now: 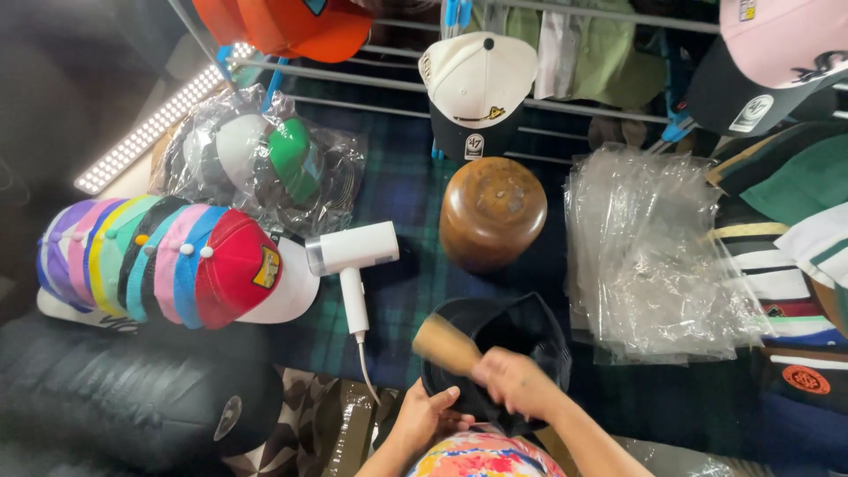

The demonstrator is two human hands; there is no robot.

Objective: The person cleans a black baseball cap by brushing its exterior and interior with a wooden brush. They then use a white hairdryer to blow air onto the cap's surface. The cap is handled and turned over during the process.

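Black cap (517, 340) held in both hands, wooden tool (444, 344) angled up-left

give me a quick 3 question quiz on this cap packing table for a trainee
1. True or false: the white hair dryer lies to the right of the wooden cap block.
2. What does the right hand press into the dark cap?
A. a wooden tool
B. a plastic bag
C. the hair dryer
3. Fill in: the front cap in the stack of caps on the left has a ___ crown.

Key
1. False; the dryer lies to its left.
2. A; the wooden tool goes inside the cap, while the left hand grips the cap's edge.
3. Red.
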